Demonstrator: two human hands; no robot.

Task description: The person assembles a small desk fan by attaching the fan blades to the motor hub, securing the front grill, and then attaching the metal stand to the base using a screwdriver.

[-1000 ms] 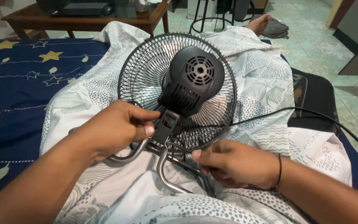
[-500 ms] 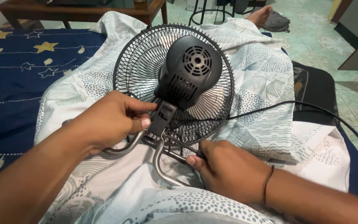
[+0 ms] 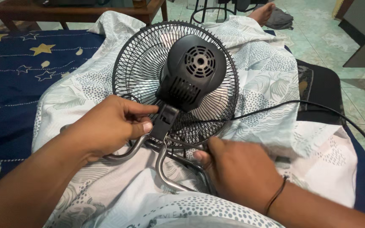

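Black fan [image 3: 178,80] (blades inside its wire cage [image 3: 136,63]) in both hands' grip.

One camera only, worn on the person's head, looking steeply down and forward along both forearms. It sits close: the left hand [image 3: 108,128] and right hand [image 3: 237,169] fill the lower half, the fan [image 3: 191,71] the centre. Farther off (toward the top edge) lie the bed [image 3: 9,84] and tiled floor [image 3: 317,38].
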